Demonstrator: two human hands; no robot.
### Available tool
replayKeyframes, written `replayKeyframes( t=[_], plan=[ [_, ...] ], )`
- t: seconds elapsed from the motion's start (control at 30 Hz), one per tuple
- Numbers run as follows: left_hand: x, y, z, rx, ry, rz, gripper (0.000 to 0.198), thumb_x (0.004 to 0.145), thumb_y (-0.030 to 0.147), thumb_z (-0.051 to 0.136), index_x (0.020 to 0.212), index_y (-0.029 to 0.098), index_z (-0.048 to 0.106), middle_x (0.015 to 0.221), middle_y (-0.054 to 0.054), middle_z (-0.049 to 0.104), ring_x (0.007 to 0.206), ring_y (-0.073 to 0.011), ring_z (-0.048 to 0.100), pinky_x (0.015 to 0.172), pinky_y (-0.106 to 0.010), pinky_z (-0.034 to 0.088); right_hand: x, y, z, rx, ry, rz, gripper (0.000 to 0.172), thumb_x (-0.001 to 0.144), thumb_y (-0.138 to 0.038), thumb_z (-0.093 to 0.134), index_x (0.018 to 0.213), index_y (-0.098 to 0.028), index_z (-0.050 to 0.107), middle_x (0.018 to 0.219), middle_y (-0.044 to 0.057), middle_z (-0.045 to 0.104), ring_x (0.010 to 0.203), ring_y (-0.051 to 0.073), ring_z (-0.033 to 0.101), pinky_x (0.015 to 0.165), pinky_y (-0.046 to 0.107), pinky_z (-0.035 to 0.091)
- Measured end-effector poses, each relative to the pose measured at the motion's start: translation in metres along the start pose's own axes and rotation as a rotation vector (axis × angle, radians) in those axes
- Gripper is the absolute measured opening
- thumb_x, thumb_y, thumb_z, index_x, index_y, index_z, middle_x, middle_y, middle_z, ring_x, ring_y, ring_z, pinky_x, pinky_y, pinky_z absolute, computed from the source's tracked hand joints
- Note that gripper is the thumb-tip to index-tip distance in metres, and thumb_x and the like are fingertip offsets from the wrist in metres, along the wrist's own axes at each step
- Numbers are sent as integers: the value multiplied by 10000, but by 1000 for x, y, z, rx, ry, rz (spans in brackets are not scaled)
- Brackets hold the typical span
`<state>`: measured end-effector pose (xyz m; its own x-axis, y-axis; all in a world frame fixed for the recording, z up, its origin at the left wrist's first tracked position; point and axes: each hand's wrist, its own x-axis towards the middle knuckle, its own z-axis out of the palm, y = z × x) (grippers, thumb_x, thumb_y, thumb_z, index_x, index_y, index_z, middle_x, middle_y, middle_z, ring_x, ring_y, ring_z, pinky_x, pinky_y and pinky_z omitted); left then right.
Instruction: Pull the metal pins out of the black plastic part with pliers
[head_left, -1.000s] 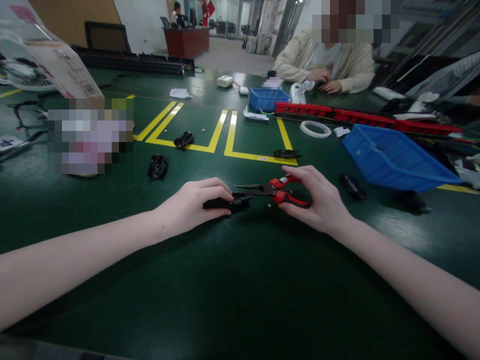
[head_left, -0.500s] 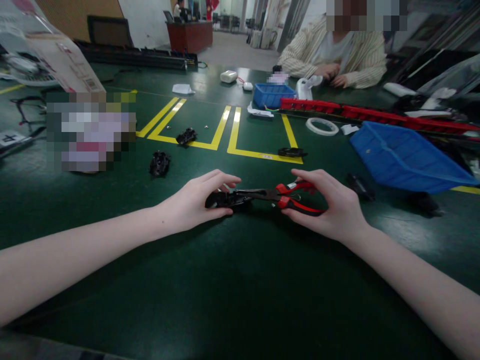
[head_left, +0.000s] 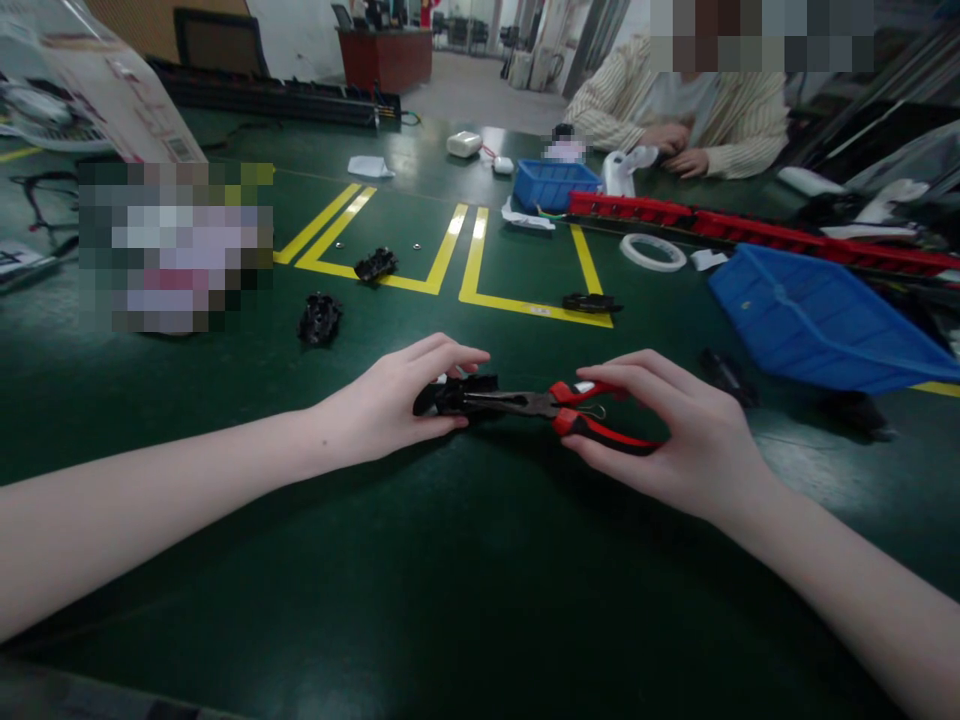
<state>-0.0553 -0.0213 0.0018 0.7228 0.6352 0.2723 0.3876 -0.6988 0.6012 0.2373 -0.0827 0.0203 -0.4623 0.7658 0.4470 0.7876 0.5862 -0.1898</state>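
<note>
— Two things are held. What is gripped by the left hand (head_left: 394,405)?
— A small black part (head_left: 448,397) is pinched by its curled fingers, low on the green bench (head_left: 465,580).
— And the right hand (head_left: 679,440)?
— Red-handled pliers (head_left: 577,412) are clasped by it. The black part is touched by the pliers' tips. A blue bin (head_left: 817,320) is seen near, to the right.

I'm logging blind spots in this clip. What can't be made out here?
Head view only:
- Tips of the pliers: buried in the black part, so what they grip is unclear.
- Near side of the black part: covered by the left hand.
- Handle ends: wrapped by the right hand.
- Object at far left: a pixelated patch.
- Contents of the blue bin: behind its wall.
</note>
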Motion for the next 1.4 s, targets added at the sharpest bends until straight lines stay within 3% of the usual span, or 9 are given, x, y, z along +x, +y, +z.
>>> replayKeyframes(
  t=[0.4, 0.73, 0.93, 1.23, 1.4],
  plan=[
    [0, 0, 0, 8, -1, 26, 458, 889, 198, 676, 1322, 197, 527, 1228, -65, 591, 1115, -196, 631, 958, -347, 559, 2, -4, -5, 14, -6, 39, 376, 814, -414, 724, 1137, -245, 632, 1049, 94, 683, 915, 278, 686, 703, 417, 574],
    [0, 1, -1, 3, -13, 16, 453, 889, 213, 671, 1319, 211, 528, 1240, -71, 597, 1121, -215, 630, 982, -404, 560, 2, -6, -1, -3, -10, 1, 365, 807, -394, 732, 1123, -237, 637, 1012, 83, 690, 885, 255, 685, 720, 389, 573],
    [0, 0, -1, -2, -6, 29, 450, 885, 197, 690, 1310, 199, 539, 1243, -62, 597, 1119, -195, 628, 982, -361, 554, 1, -3, -1, -4, -36, 1, 358, 829, -415, 719, 1116, -224, 622, 1020, 89, 688, 887, 248, 686, 724, 379, 573],
    [0, 0, -1, -6, -20, 25, 448, 892, 188, 682, 1316, 198, 537, 1247, -66, 594, 1136, -198, 623, 980, -363, 553, 1, -2, -3, -39, -65, -47, 343, 860, -444, 683, 1090, -206, 591, 986, 96, 687, 840, 243, 689, 663, 370, 571],
    [1, -2, 0, 12, -23, 64, 371, 910, 190, 652, 1272, 195, 572, 1240, -74, 595, 1130, -206, 629, 975, -365, 554, 1, 0, -1, -150, -37, -158, 347, 862, -417, 679, 1092, -177, 580, 970, 123, 690, 830, 254, 693, 650, 370, 577]
  ],
)
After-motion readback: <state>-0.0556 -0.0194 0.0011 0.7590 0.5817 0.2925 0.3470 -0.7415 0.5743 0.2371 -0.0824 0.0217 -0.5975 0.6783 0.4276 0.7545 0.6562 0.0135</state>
